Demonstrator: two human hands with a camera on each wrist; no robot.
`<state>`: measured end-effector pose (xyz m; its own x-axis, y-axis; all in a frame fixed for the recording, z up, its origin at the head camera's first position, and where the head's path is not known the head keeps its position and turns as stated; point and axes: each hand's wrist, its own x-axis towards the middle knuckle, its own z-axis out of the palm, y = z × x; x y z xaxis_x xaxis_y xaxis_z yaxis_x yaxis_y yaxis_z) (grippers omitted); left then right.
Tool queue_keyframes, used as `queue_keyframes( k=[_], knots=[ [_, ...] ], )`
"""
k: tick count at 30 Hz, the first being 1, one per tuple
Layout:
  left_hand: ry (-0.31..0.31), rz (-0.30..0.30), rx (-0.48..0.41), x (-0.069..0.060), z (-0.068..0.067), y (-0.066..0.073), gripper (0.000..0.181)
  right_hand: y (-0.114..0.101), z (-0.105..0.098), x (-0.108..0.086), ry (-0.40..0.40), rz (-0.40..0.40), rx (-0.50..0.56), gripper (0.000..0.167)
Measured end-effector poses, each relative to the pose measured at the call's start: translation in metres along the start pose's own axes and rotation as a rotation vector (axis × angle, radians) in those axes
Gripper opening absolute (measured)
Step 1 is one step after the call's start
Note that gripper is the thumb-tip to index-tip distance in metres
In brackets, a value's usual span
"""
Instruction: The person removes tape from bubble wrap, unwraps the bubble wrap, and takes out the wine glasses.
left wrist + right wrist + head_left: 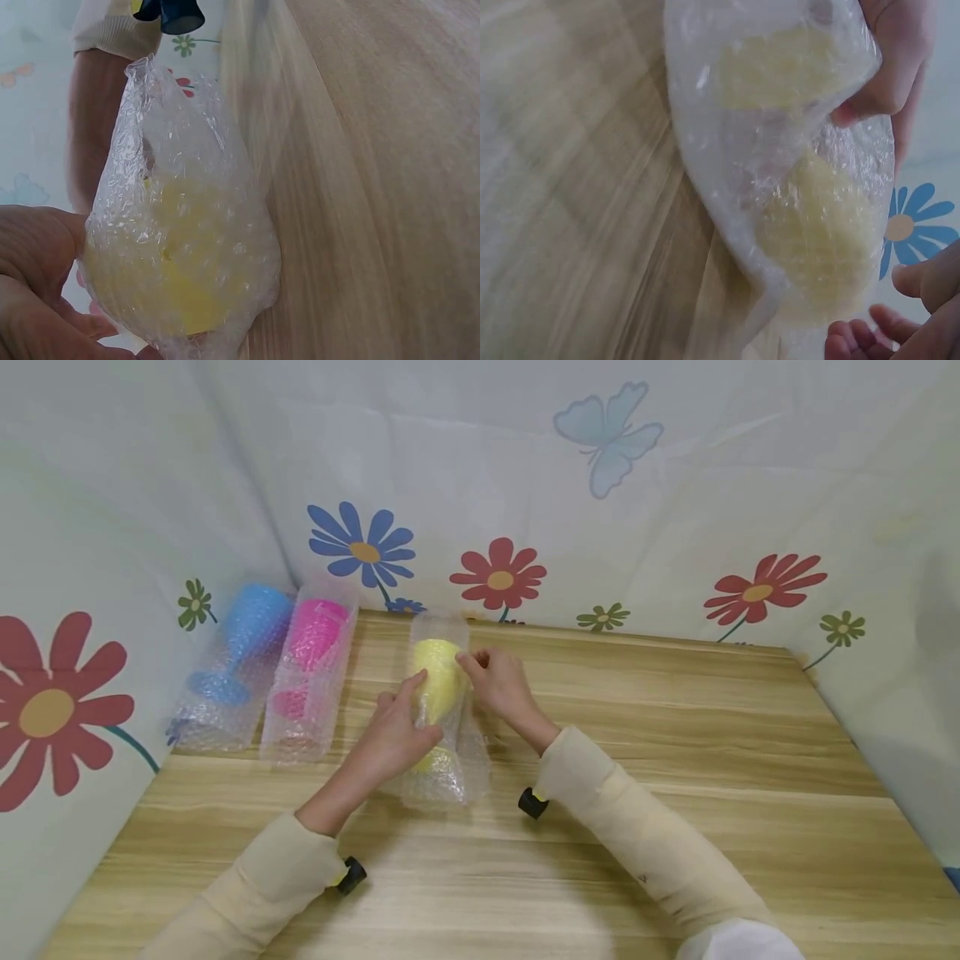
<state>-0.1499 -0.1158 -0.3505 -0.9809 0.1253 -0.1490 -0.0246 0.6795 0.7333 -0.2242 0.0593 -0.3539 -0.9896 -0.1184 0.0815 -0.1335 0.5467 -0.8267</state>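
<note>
Gripping the yellow goblet [441,672] through its bubble wrap [456,783], the left hand [386,739] clamps the near-left side, thumb by the stem and fingers along the bowl. The right hand [504,685] has its fingers curled at the film beside the goblet's rim; whether they pinch it, I cannot tell. The yellow goblet lies on its side on the counter [660,718], foot toward the person, with film reaching past its rim and loose film spreading to the right of its stem.

Left of the yellow goblet lies a pink goblet [317,631], and beyond that a blue goblet [257,617], both enclosed in bubble wrap and touched by neither hand. Those two look finished, if the work is wrapping; the yellow one seems mostly covered, its loose film perhaps needing to be tucked or fastened. Whether film is going on or coming off, these views cannot settle.
</note>
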Motion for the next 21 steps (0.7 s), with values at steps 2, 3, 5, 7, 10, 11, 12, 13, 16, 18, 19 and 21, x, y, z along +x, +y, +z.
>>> queue_keyframes(
  k=[2, 3, 5, 7, 10, 11, 12, 13, 16, 18, 19, 21],
  knots=[
    [-0.002, 0.001, 0.007, 0.0, 0.001, 0.001, 0.093, -0.003, 0.002, 0.002, 0.03, -0.07, -0.017, 0.029],
    [-0.001, 0.003, 0.012, 0.0, 0.001, 0.001, 0.092, -0.005, 0.003, 0.003, 0.042, -0.097, -0.025, 0.025],
    [0.003, 0.008, 0.02, -0.001, 0.001, 0.001, 0.092, -0.007, 0.005, 0.005, 0.046, -0.124, -0.041, 0.025],
    [0.004, 0.01, 0.024, -0.001, 0.002, 0.001, 0.091, -0.01, 0.007, 0.006, 0.045, -0.127, -0.059, 0.033],
    [-0.004, 0.017, 0.031, -0.001, 0.003, 0.001, 0.091, -0.013, 0.008, 0.008, 0.031, -0.106, -0.085, 0.046],
    [-0.007, 0.022, 0.034, -0.001, 0.004, 0.001, 0.091, -0.014, 0.007, 0.008, 0.025, -0.099, -0.096, 0.048],
    [-0.01, 0.023, 0.036, -0.001, 0.004, 0.001, 0.091, -0.016, 0.007, 0.008, 0.017, -0.09, -0.104, 0.049],
    [-0.01, 0.028, 0.04, -0.001, 0.004, 0.001, 0.091, -0.017, 0.006, 0.009, 0.009, -0.08, -0.111, 0.047],
    [-0.007, 0.035, 0.039, -0.001, 0.005, 0.002, 0.092, -0.02, 0.004, 0.009, -0.01, -0.046, -0.125, 0.039],
    [-0.004, 0.035, 0.038, -0.001, 0.004, 0.003, 0.092, -0.021, 0.003, 0.01, -0.015, -0.03, -0.124, 0.032],
    [-0.002, 0.034, 0.039, -0.001, 0.004, 0.003, 0.092, -0.021, 0.003, 0.01, -0.014, -0.029, -0.126, 0.029],
    [-0.001, 0.027, 0.038, -0.001, 0.004, 0.004, 0.092, -0.021, 0.002, 0.009, -0.016, -0.029, -0.125, 0.027]
  ],
)
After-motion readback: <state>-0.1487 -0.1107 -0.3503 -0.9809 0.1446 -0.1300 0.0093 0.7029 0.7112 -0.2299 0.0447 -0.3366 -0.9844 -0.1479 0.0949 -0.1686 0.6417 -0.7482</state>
